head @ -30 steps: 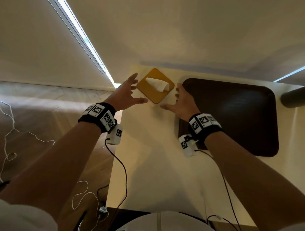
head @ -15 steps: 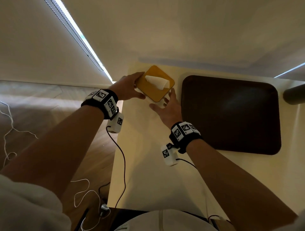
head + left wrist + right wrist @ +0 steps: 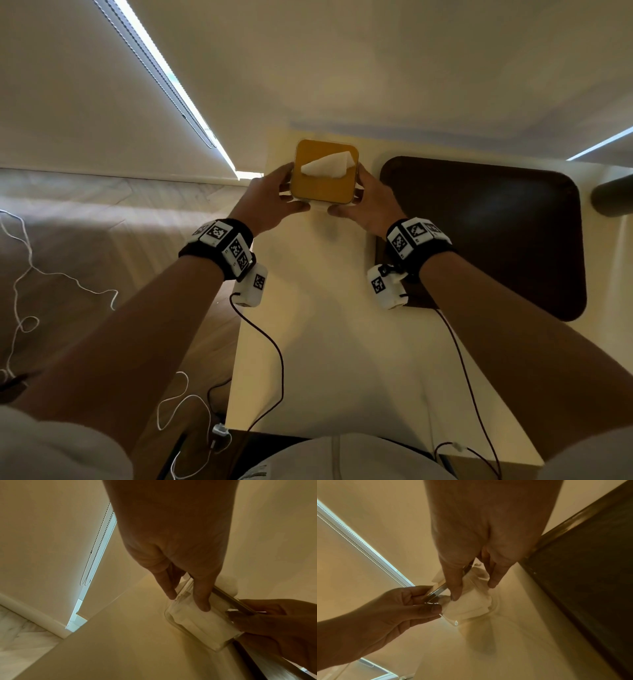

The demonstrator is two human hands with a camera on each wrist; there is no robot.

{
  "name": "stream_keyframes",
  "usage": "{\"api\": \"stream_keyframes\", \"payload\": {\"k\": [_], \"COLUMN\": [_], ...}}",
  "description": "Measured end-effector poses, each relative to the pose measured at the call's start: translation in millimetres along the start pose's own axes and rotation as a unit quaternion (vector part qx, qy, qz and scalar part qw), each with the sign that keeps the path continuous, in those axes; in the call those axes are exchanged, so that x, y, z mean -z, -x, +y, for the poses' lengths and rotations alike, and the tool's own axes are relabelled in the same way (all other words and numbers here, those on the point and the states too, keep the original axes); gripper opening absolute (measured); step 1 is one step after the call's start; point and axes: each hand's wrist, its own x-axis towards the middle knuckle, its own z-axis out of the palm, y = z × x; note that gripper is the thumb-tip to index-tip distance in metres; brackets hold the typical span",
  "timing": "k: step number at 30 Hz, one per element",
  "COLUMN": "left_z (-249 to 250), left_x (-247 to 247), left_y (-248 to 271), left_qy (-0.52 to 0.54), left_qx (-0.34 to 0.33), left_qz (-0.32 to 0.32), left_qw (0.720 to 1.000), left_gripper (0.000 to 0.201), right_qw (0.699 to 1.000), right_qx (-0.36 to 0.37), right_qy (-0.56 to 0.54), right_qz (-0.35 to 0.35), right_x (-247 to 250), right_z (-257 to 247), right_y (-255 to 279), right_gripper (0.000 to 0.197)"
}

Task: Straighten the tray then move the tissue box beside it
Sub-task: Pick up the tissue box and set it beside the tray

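Yellow-lidded tissue box [image 3: 323, 174] gripped between both hands, left [image 3: 270, 198] and right [image 3: 371, 205], beside dark tray [image 3: 496, 233].

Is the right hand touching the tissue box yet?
Touching. In the right wrist view, the right hand has its fingertips pressed on the tissue box clear side.

Head camera is looking steeply down and forward from above the person, taking in both forearms, the pale table [image 3: 308, 359], the dark tray [image 3: 496, 240] at right and floor at left. Left wrist camera is sitting close under the left hand [image 3: 171, 540], facing along the fingers toward the tissue box [image 3: 197, 622] and far wall. Right wrist camera is doing likewise beneath the right hand [image 3: 484, 534], tray edge at right. All three are sharing the box, held by both hands.
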Motion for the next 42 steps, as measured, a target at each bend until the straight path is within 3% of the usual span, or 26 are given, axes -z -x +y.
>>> {"api": "stream_keyframes", "payload": {"k": [4,9,12,16,21,42], "left_z": [-1,-3,-5,0,0,7], "left_x": [-5,-3,-6,-12,-17,-14], "left_y": [1,6,12,18,22,25], "left_qy": [0.02,0.052,0.043,0.052,0.035,0.043], "left_qx": [0.0,-0.009,-0.003,0.007,0.003,0.018], "left_qz": [0.002,-0.039,-0.013,0.056,0.074,0.067], "left_qw": [1.0,0.998,0.999,0.997,0.997,0.997], "left_gripper": [0.078,0.093,0.082,0.052,0.044,0.047], "right_qw": [1.0,1.0,1.0,0.998,0.995,0.997], "right_qx": [-0.001,0.016,0.003,-0.025,-0.01,-0.012], "right_qy": [0.012,-0.005,-0.023,-0.043,-0.067,-0.038], "right_qz": [-0.008,-0.013,-0.014,0.029,0.068,0.071], "right_x": [1,2,-2,-12,-17,-12], "right_z": [1,1,2,10,12,5], "right_y": [-1,3,6,10,18,17], "right_gripper": [0.098,0.099,0.088,0.064,0.041,0.038]}}
